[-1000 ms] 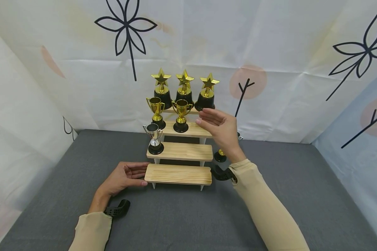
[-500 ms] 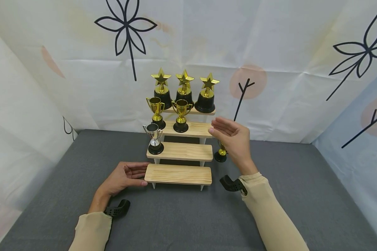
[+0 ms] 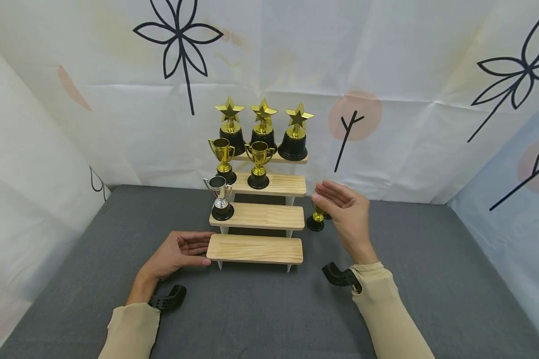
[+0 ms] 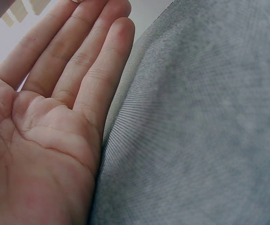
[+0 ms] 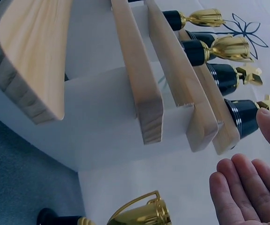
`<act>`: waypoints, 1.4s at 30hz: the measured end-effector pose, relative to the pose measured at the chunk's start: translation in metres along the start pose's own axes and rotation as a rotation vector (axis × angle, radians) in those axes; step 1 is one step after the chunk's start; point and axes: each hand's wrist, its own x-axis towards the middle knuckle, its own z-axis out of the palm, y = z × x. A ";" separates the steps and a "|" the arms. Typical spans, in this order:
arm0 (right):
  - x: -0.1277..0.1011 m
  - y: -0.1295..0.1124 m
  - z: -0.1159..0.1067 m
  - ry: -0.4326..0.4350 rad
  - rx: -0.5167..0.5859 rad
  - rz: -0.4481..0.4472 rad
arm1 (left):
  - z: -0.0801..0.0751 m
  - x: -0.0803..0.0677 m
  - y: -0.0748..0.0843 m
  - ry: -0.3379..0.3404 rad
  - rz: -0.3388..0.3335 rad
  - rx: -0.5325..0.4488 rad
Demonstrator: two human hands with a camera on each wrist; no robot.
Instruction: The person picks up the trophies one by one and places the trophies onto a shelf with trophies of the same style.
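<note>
A stepped wooden display stand (image 3: 255, 249) stands mid-table. Three gold star trophies (image 3: 263, 119) line its top step. Two gold cup trophies (image 3: 259, 164) share the step below, and a silver cup trophy (image 3: 221, 197) is at the left of the step under that. My left hand (image 3: 172, 257) lies at the left end of the bottom step, fingers extended, holding nothing. Beside the stand's right side, my right hand (image 3: 348, 217) hovers with fingers extended, its thumb near a gold cup trophy (image 3: 316, 222) on the table. The hand partly hides that cup, which the right wrist view shows apart from the fingers.
Dark grey cloth (image 3: 260, 314) covers the table. White patterned fabric (image 3: 400, 149) hangs behind and at both sides, close behind the stand. A black band (image 3: 341, 276) is on the right wrist and another (image 3: 168, 298) on the left.
My right hand has moved right and down from the stand's second-highest step to the gold cup trophy on the table. My left hand has stayed put.
</note>
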 end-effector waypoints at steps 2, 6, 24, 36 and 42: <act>-0.001 0.002 -0.003 0.005 0.008 0.006 | 0.000 0.000 -0.001 0.000 0.004 -0.001; -0.001 0.004 -0.007 0.016 0.004 0.017 | 0.000 0.000 -0.001 0.001 0.000 -0.001; 0.007 0.024 -0.025 0.056 -0.248 -0.014 | 0.000 -0.001 0.000 0.005 -0.008 0.009; 0.004 0.035 -0.025 0.045 -0.283 0.011 | -0.001 0.000 -0.001 -0.007 0.003 0.002; 0.004 0.038 -0.024 0.043 -0.308 0.026 | -0.002 0.000 -0.001 -0.004 0.005 0.002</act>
